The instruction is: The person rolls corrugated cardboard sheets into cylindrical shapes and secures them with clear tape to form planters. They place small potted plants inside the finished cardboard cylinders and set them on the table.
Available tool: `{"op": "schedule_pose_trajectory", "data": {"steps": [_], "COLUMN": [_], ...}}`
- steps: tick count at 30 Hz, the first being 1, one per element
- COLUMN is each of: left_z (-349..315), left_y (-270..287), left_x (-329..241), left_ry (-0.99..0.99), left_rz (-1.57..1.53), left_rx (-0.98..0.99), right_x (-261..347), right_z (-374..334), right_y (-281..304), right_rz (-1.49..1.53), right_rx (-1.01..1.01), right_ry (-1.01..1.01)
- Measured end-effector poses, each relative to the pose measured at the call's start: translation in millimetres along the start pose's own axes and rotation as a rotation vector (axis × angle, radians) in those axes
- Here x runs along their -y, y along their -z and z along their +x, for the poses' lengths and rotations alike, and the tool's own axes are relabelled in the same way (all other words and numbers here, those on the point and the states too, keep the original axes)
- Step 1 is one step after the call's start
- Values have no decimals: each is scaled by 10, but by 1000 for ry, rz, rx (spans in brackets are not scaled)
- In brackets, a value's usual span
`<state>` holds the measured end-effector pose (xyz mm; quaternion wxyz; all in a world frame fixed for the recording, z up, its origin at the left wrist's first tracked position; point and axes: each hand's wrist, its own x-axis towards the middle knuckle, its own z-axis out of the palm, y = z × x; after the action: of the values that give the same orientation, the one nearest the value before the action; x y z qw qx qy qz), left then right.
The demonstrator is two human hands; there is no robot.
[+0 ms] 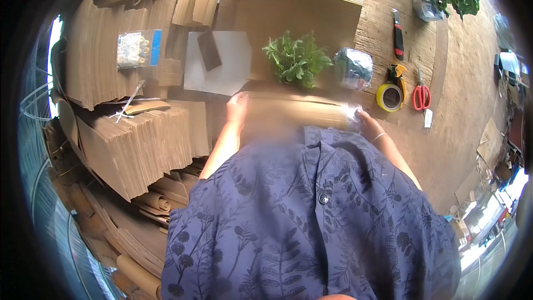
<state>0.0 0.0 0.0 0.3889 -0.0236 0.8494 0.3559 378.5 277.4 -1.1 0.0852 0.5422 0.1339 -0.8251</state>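
Holding a blurred cardboard box [288, 114] at each end, left hand [237, 105] and right hand [367, 124] each keep a grasping grip; the box sits below a leafy plant [296, 58] on the surface [444, 105].

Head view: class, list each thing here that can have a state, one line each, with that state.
Box: blurred, held at both ends.
Left hand: on the box's left end.
Right hand: on the box's right end.
Plant: leafy, behind the box.
Scissors: lying flat, blades shut.
Tape roll: lying flat.
Cardboard stacks: folded flat, piled.
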Motion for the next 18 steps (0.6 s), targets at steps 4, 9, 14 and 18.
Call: {"op": "schedule_pose_trajectory", "data": {"steps": [4, 9, 14, 18], "left_z": [-191, -529, -1101, -1893], "left_y": [91, 486, 1169, 1785], "left_x": [-55, -614, -1866, -2926], "left_ry": [-43, -294, -844, -1109], "left_rz": [-205, -434, -367, -147], "left_rx": [33, 164, 51, -277], "right_x": [-78, -106, 258, 458], "right_z": [-197, -290, -731, -694], "right_y": [-83, -160, -1162, -1853], "right_rz": [-115, -93, 49, 93], "right_rx": [50, 135, 289, 527], "right_ry": [250, 477, 592, 644]}}
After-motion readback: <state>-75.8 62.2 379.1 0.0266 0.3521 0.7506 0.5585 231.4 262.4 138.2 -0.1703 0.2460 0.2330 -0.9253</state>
